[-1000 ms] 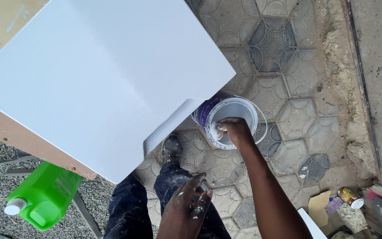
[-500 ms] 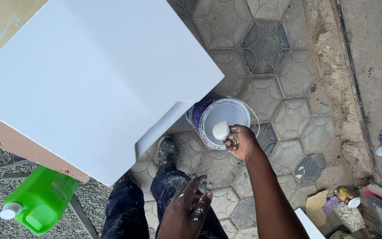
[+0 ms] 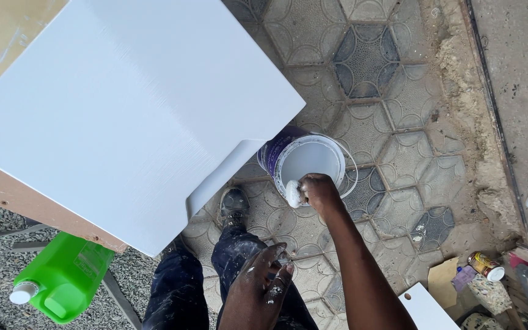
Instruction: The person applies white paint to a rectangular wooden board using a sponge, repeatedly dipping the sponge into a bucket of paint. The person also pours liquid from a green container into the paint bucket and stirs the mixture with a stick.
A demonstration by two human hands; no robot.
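At the paint bucket's seven o'clock rim, my right hand grips a paint-soaked white sponge, half hidden by fingers. My left hand hangs loosely open, empty, wrist cut off.

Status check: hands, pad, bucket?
Right hand grips white pad at paint bucket rim. Left hand empty, over the knee. White board overhangs the bucket's left side.

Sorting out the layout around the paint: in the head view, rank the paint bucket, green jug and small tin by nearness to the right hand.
From the right hand:
1. Paint bucket, touching, just above.
2. Small tin, lower right.
3. Green jug, far lower left.
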